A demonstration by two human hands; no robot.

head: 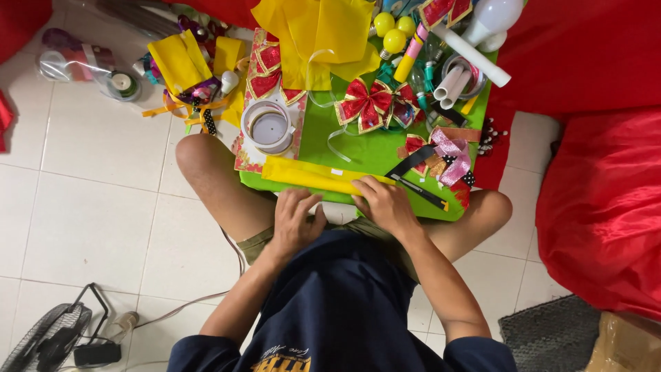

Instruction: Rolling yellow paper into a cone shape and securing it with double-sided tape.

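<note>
A folded yellow strip (313, 176) lies along the near edge of the green surface (358, 148). The right hand (387, 205) pinches its end with curled fingers; the left hand (296, 220) rests just below, fingers loosely spread. A red bow (370, 103) and tape roll (268, 126) sit beyond.

Bright, even indoor light with soft, faint shadows on the white floor tiles (96, 207); sharp focus throughout, slight wide-angle bending at edges.
</note>
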